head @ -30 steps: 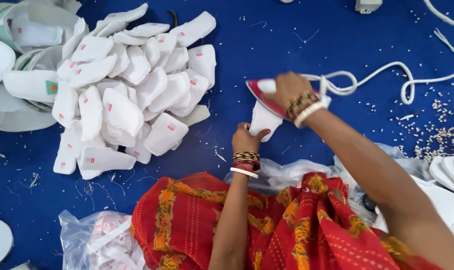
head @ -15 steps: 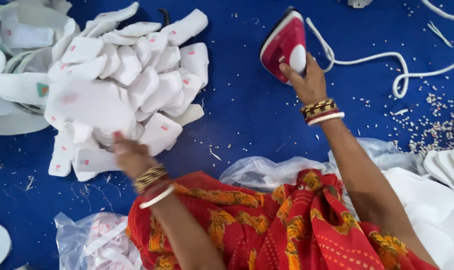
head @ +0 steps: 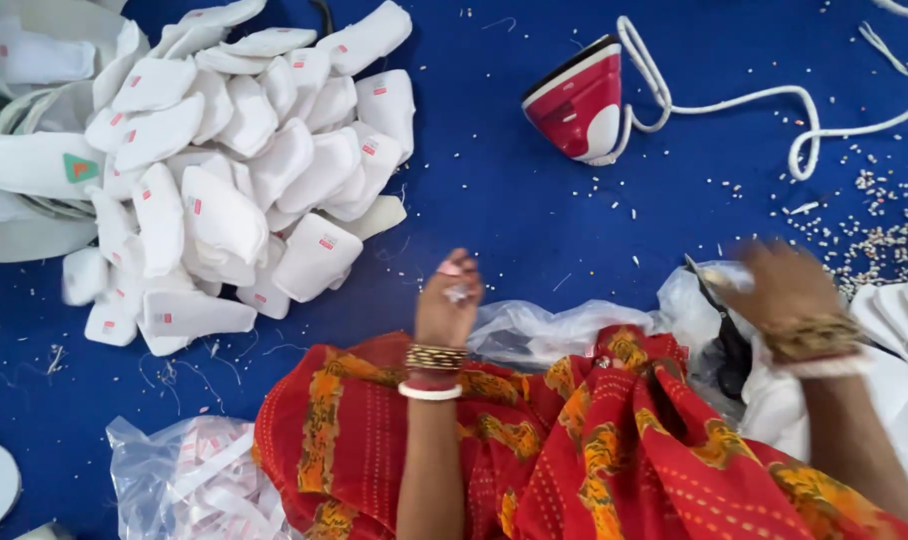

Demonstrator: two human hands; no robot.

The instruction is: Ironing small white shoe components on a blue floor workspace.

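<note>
Red-and-white iron (head: 582, 103) stands on its heel on the blue cloth (head: 514, 215), its white cord (head: 774, 100) looping off to the far side, well apart from both hands. Between the iron and the red patterned garment (head: 594, 440) the left hand (head: 448, 300) hovers, fingers loosely curled, holding nothing. The right hand (head: 779, 285) is blurred over crumpled clear plastic (head: 544, 330); its grip cannot be told. Well to the other side of the iron lies a pile of white padded pieces (head: 234, 170).
</note>
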